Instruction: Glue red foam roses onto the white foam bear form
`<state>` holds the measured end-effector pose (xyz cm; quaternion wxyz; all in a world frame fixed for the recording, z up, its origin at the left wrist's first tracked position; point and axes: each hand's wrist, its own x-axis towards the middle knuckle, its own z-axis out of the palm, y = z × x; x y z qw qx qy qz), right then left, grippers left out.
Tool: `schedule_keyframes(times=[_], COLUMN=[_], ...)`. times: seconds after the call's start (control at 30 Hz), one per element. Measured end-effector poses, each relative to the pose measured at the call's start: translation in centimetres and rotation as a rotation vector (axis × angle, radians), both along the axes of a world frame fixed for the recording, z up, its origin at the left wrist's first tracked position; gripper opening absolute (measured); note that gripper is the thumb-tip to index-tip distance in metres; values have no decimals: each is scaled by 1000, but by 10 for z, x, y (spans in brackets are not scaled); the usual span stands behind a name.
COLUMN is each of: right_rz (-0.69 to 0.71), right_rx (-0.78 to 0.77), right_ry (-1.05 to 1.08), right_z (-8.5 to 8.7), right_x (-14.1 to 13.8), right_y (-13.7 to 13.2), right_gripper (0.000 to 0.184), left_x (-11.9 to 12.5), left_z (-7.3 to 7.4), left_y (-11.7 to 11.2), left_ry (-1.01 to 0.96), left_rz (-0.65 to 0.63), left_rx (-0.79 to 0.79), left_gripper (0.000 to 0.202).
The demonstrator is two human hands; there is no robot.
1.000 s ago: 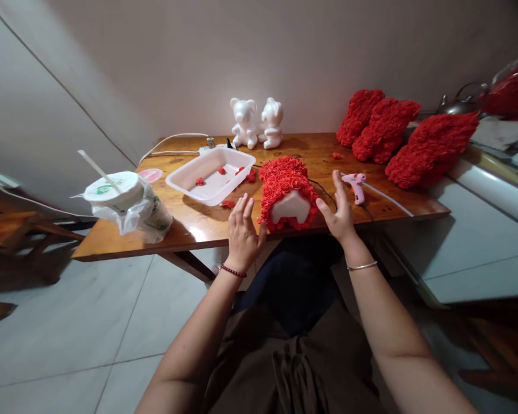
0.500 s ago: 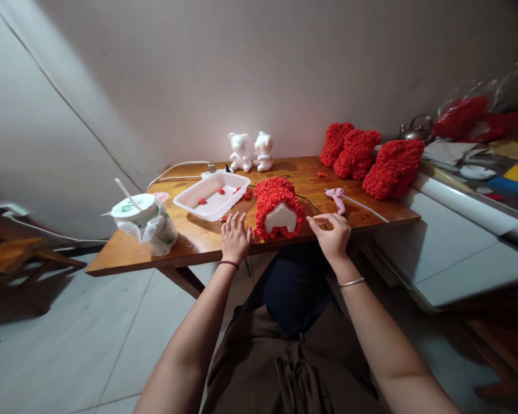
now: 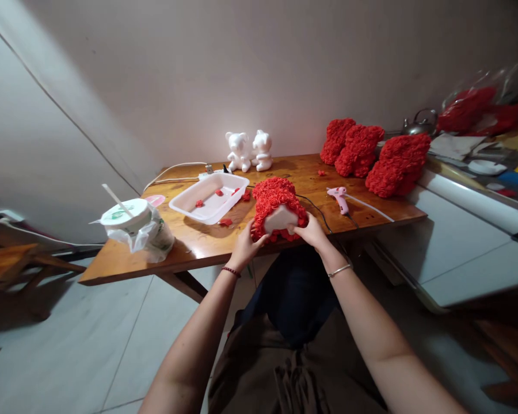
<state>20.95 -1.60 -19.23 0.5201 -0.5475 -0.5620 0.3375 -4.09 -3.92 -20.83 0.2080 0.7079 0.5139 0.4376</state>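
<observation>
A foam bear covered in red roses [image 3: 276, 198] lies tilted on the wooden table [image 3: 125, 270] near its front edge, with a bare white foam patch [image 3: 280, 219] facing me. My left hand [image 3: 250, 244] grips its left side, and my right hand [image 3: 311, 231] presses on its right side by the white patch. Its underside is hidden from me. A pink glue gun [image 3: 339, 198] lies to the right of my right hand, and a white tray [image 3: 235, 185] holding loose red roses stands to the left of my left hand.
Several finished red rose bears [image 3: 397, 167] stand at the table's right end. Two white foam bears [image 3: 238, 152] stand at the back, near a power strip [image 3: 210, 172] and cords. A wrapped tub [image 3: 138, 230] sits at the left, and a cluttered counter [image 3: 470, 155] lies to the right.
Both hands have moved in from either side and taken hold of the rose bear. It now tilts, with its white patch turned upward, and the view has shifted slightly.
</observation>
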Motion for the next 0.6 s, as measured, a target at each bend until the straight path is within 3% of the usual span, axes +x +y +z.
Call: schedule_keyframes(times=[0.07,0.23,0.43,0.6], right_rz=[-51,-72,-30,-26], right_rx=[45,213,409,477], right_ry=[-48,-128,-62,-67], right_z=[3,20,36,35], right_x=[-1,-2,-12,-11], right_y=[-2,-20,-40,-40], right_gripper=[74,74,74,71], left_x=[8,14,18,21], left_z=[1,8,16,18], left_y=[-1,-1,1,3], left_ry=[8,-3,-25,0], left_rz=[0,39,198,212], left_rx=[45,150,272,287], left_gripper=[57,46,46,46])
